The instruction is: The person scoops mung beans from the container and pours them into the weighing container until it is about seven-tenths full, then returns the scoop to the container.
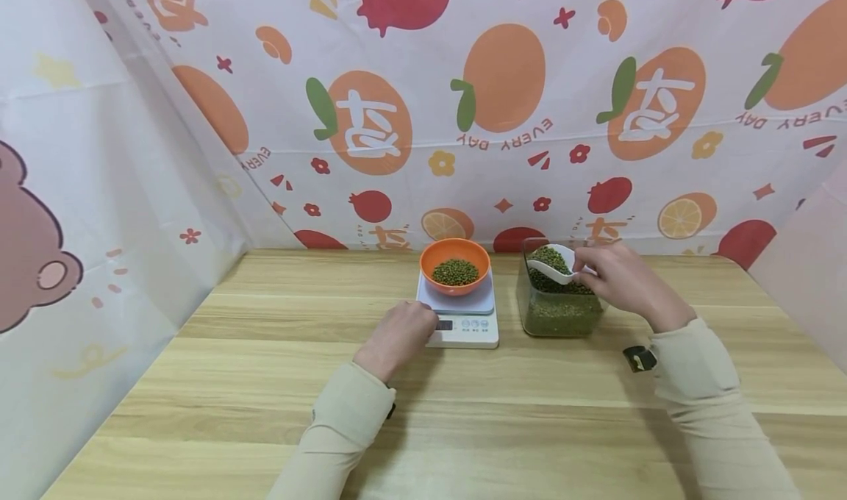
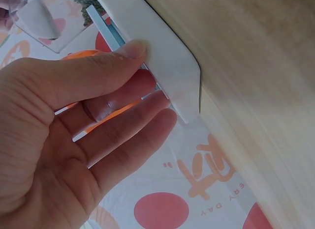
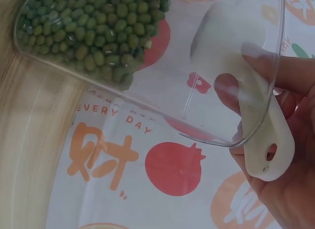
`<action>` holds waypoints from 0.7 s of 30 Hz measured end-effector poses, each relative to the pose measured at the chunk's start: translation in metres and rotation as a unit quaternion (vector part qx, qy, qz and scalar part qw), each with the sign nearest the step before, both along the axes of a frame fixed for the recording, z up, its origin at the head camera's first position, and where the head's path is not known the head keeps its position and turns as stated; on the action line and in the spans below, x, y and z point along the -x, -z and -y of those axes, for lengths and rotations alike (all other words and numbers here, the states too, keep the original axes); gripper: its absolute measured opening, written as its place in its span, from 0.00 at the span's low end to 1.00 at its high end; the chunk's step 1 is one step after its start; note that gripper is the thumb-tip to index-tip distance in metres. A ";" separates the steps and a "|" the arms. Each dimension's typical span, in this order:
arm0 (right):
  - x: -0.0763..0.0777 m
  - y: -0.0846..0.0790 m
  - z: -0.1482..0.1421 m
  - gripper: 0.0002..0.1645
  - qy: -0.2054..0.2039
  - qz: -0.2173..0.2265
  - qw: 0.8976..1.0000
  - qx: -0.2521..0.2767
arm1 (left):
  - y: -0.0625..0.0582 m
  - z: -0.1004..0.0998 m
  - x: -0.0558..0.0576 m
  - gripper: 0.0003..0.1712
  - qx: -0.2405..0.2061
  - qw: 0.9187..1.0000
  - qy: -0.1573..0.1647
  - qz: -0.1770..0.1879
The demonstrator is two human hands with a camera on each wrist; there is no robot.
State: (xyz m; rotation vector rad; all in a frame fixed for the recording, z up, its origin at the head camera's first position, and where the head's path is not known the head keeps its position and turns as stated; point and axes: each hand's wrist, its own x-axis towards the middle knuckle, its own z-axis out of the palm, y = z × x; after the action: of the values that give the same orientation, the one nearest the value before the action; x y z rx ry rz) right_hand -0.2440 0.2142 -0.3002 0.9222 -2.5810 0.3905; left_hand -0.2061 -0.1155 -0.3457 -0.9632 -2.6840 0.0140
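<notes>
A white kitchen scale [image 1: 486, 337] carries an orange bowl [image 1: 456, 291] with green mung beans [image 1: 455, 272] in it. At the scale's front left corner is my left hand [image 1: 399, 337]; its thumb [image 2: 132, 50] rests against the white side, the other fingers loosely extended at the edge. My right hand [image 1: 622, 276] pinches the handle of a white spoon [image 3: 275, 145] between thumb and fingers. The spoon is at the top of a clear container [image 1: 559, 323], which holds more mung beans [image 3: 98, 35]. Whether beans lie in the spoon I cannot tell.
The wooden table [image 1: 265, 360] carries the scale with the container just right of it. Close behind them hangs a white cloth [image 1: 423, 169] printed with fruit. Another cloth [image 1: 152, 191] borders the table on the left.
</notes>
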 end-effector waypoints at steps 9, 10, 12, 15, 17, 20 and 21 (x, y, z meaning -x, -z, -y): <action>-0.004 0.006 -0.002 0.08 0.003 -0.037 0.999 0.023 | 0.001 0.000 -0.001 0.10 0.004 1.000 -0.007 0.013; -0.004 0.006 -0.003 0.08 0.001 -0.040 0.999 0.025 | 0.001 0.000 0.000 0.10 0.006 1.000 -0.007 0.015; -0.005 0.006 -0.003 0.08 -0.001 -0.043 0.999 0.028 | 0.001 -0.001 0.000 0.10 0.007 1.000 -0.010 0.021; -0.006 0.007 -0.005 0.09 0.003 -0.042 0.999 0.028 | 0.002 -0.001 0.000 0.09 0.009 1.000 -0.013 0.026; -0.006 0.007 -0.007 0.09 0.008 -0.041 0.999 0.029 | 0.002 -0.001 0.000 0.08 0.007 1.000 -0.014 0.024; -0.007 0.007 -0.009 0.09 0.013 -0.044 0.998 0.030 | 0.002 -0.001 0.000 0.07 0.003 1.000 -0.010 0.013; -0.007 0.007 -0.009 0.09 0.014 -0.046 0.998 0.031 | 0.002 -0.001 0.000 0.07 -0.001 1.000 -0.009 0.011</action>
State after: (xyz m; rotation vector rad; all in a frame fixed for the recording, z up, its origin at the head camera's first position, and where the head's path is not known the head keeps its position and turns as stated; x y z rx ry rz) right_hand -0.2374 0.2235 -0.3072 0.8610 -2.4807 0.4093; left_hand -0.2063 -0.1150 -0.3481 -0.9443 -2.7120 0.0052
